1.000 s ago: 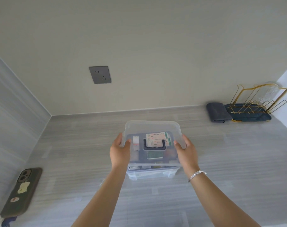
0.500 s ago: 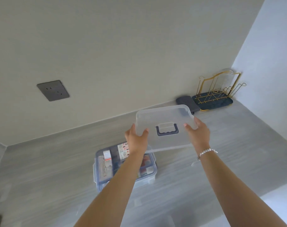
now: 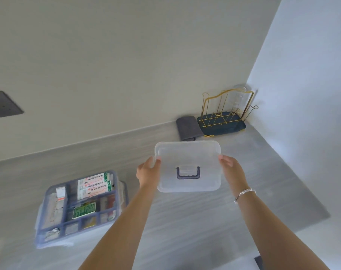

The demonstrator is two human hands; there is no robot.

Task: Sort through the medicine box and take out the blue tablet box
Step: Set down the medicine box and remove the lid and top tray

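Left hand [image 3: 148, 171] and right hand [image 3: 230, 167] grasp the clear lid [image 3: 188, 166] by its side edges, held level above the table [image 3: 253, 184], evidently to clear access. Medicine box [image 3: 80, 206] sits open at eight o'clock; no blue tablet box discernible.

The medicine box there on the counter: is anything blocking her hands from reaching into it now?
The lid is off the medicine box, so its compartments lie open from above. But both the left hand and right hand hold that lid, off to the box's right. No blue tablet box is clearly visible.
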